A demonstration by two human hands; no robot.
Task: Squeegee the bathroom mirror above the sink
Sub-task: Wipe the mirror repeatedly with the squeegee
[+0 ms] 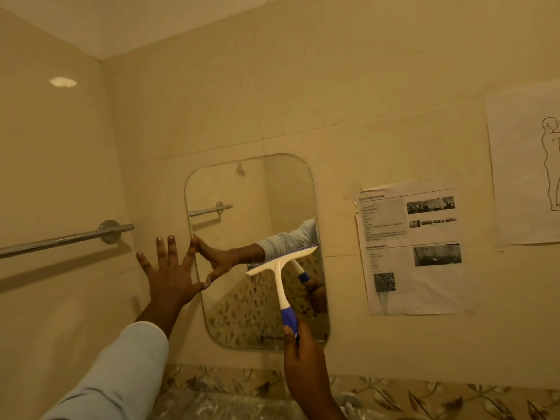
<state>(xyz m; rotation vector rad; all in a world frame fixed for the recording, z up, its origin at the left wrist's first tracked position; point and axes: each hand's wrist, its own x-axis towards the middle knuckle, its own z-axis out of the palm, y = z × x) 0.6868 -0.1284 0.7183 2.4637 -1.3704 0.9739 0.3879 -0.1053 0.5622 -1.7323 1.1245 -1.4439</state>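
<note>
A rounded-corner mirror hangs on the beige tiled wall. My right hand grips the blue handle of a white squeegee, whose blade lies tilted against the right half of the glass, about mid-height. My left hand is spread flat on the wall with straight fingers, its thumb and forefinger touching the mirror's left edge. The glass reflects both hands, the squeegee and a sleeve.
A metal towel bar runs along the left wall. A printed paper sheet is stuck right of the mirror, with a sheet bearing a line drawing further right. A leaf-patterned tile strip runs below.
</note>
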